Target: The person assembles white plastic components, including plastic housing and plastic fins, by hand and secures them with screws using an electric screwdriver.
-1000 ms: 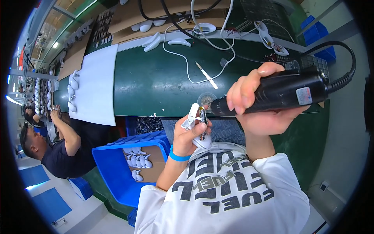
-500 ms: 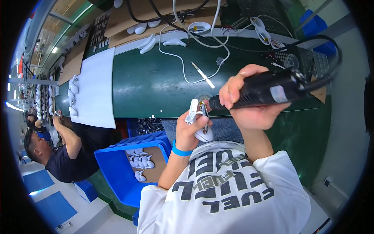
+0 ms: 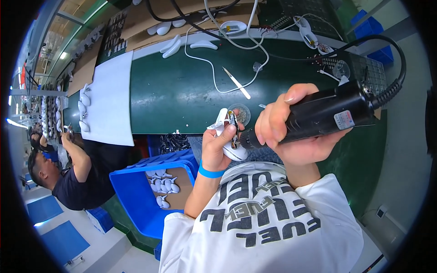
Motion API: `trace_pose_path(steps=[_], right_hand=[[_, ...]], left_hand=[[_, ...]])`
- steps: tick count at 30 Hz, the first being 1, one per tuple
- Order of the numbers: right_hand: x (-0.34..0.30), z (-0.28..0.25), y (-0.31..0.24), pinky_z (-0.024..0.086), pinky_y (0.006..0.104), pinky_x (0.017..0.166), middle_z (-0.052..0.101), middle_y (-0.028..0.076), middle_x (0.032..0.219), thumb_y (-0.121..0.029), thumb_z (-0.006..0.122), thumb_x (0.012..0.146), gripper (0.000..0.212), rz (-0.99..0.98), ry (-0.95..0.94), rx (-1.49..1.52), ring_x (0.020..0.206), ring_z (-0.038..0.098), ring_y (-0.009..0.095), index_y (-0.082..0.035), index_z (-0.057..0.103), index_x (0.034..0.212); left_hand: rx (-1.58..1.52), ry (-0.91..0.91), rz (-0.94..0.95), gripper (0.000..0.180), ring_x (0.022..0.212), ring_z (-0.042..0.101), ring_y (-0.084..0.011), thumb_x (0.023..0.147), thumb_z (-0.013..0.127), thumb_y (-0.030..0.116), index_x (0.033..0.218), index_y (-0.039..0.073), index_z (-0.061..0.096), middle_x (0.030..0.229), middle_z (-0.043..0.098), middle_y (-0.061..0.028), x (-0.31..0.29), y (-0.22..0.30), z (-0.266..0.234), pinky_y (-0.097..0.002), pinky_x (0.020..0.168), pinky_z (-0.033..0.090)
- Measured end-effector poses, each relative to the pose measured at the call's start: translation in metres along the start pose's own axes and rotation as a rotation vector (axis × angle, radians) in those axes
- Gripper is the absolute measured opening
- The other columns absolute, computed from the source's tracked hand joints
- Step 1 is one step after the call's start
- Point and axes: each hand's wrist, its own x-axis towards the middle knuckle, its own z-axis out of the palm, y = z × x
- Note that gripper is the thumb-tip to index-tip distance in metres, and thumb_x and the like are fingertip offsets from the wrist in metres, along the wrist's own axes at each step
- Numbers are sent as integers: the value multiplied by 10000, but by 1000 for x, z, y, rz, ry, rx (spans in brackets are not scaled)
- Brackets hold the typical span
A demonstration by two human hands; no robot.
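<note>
My left hand (image 3: 216, 149) grips a small white plastic device (image 3: 236, 153) with a rounded body, its inner side laid open. Under my thumb a dark strip of parts (image 3: 234, 131) shows along that open side. Wrapped around a thick black electric screwdriver (image 3: 321, 109), my right hand (image 3: 298, 152) keeps it nearly level. The tool's front end points left and reaches the device's edge; its bit cannot be made out. Just behind the device a clear round dish (image 3: 243, 114) holds small metal pieces, probably screws.
On the green table lie a white-handled craft knife (image 3: 236, 83), a looping white cable (image 3: 214, 75) and white curved shells (image 3: 172, 45). A blue crate (image 3: 127, 195) with white parts stands at my left. Beyond it a person in dark clothes (image 3: 84, 182) works. A black cord (image 3: 396, 86) trails from the screwdriver.
The screwdriver and my right hand have moved slightly down and nearer. Its front end now meets the lower part of the device. My left hand has turned the device slightly, uncovering the dish.
</note>
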Motion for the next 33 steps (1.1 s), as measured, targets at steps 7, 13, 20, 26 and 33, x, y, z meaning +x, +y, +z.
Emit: trace_pose_path(steps=[7,13,20,26,33], right_hand=[[1,0,-1,507,353,636,636,136,758,-978,313,828,1057,20,0,40,641,600,218,-5,489,1201],[2,-1,0,498,341,650,640,151,777,-991,398,785,1043,76,-21,121,676,611,223,-14,514,1131],[1,0,-5,501,337,646,643,151,784,-998,405,771,1066,77,2,100,679,617,226,0,517,1127],[1,-1,-10,491,401,583,609,149,787,-861,493,895,886,104,-13,-20,597,582,244,-12,509,1151],[1,1,-10,483,393,563,607,149,776,-872,497,882,895,107,-3,2,578,570,238,-16,503,1143]], left_hand=[[13,0,15,473,872,682,-133,963,735,118,1386,-33,588,1048,717,-91,-1,1,2,-281,782,551],[16,5,-22,453,855,671,-131,974,708,93,1388,-34,575,1041,718,-96,-1,1,2,-291,767,546],[38,-10,-21,458,872,680,-143,975,711,93,1391,-37,573,1040,719,-99,-1,2,4,-297,767,547],[51,-16,-1,461,889,683,-147,974,716,96,1390,-40,572,1042,720,-101,-2,1,6,-299,792,547],[30,-21,-22,462,901,684,-147,977,711,93,1394,-44,568,1039,721,-103,-3,2,8,-294,804,546]])
